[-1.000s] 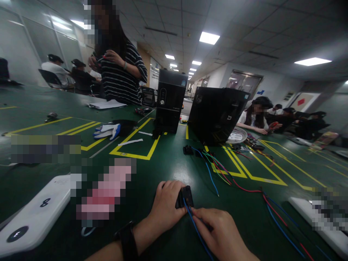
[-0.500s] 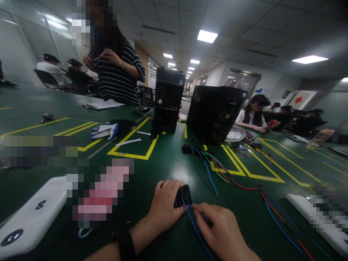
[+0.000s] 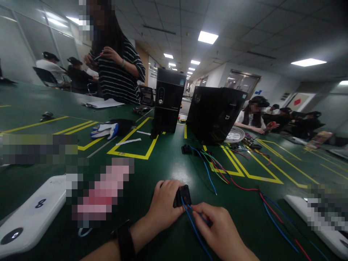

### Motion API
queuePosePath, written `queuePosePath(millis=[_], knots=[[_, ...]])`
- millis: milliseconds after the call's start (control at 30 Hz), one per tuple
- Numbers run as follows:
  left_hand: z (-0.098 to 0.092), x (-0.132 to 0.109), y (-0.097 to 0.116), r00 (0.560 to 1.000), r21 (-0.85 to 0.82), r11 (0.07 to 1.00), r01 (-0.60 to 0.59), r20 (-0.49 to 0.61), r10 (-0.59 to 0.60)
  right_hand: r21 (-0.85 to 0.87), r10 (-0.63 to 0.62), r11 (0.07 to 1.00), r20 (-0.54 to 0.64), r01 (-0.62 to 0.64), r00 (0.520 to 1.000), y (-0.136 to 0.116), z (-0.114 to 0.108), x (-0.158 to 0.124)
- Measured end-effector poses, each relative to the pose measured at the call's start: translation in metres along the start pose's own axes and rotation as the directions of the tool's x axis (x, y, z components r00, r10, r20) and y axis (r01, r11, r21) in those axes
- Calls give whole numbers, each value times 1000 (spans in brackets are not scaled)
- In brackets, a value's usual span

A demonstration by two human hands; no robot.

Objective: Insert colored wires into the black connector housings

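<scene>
My left hand [image 3: 164,207] grips a small black connector housing [image 3: 182,194] just above the green table near the front edge. My right hand [image 3: 217,232] is pinched on a blue wire [image 3: 196,230] that runs from the back of the housing down towards me. A black watch sits on my left wrist. Further back lies a bundle of loose coloured wires [image 3: 217,166] with another black connector [image 3: 186,149].
Two black computer cases [image 3: 169,99] [image 3: 216,113] stand on the green table [image 3: 168,163] marked with yellow lines. A white and blue glove [image 3: 104,131] lies left, a white board [image 3: 29,217] at front left, a white basket [image 3: 235,135] beside the right case. People stand and sit around.
My hands keep their hold on the housing and wire; the view has shifted slightly, and nothing else has visibly moved.
</scene>
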State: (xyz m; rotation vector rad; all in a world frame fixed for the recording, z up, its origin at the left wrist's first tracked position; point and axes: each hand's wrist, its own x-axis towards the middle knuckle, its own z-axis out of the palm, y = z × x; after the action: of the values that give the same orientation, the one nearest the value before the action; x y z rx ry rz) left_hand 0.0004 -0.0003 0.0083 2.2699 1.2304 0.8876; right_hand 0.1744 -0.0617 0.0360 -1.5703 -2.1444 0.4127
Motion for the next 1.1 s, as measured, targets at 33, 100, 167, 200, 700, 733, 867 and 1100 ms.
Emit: queuePosePath(millis=[33, 100, 167, 200, 700, 733, 867, 1100], knots=[[1, 0, 0, 1000, -3, 1000, 1, -2, -1, 45, -4, 999, 31, 3, 1000, 0, 1, 0], [2, 0, -1, 1000, -7, 1000, 8, -4, -8, 114, -2, 993, 71, -6, 997, 0, 3, -1], [2, 1, -1, 1000, -6, 1000, 11, 0, -11, 146, 1, 989, 82, -13, 997, 0, 6, -1], [2, 1, -1, 1000, -6, 1000, 10, 3, -10, 152, -4, 988, 82, -9, 997, 0, 7, -1], [-1, 0, 0, 1000, -16, 1000, -9, 20, 9, -29, -99, 995, -124, 96, 987, 2, -1, -1], [-1, 0, 0, 1000, -17, 1000, -10, 18, 10, -24, -111, 994, -133, 108, 985, 1, 0, -1], [0, 0, -1, 1000, -20, 1000, -19, 7, 19, -24, -178, 984, -142, 177, 974, -2, 4, -1], [-1, 0, 0, 1000, -21, 1000, -10, 12, 11, -108, -212, 972, -8, 210, 977, -1, 0, -1]])
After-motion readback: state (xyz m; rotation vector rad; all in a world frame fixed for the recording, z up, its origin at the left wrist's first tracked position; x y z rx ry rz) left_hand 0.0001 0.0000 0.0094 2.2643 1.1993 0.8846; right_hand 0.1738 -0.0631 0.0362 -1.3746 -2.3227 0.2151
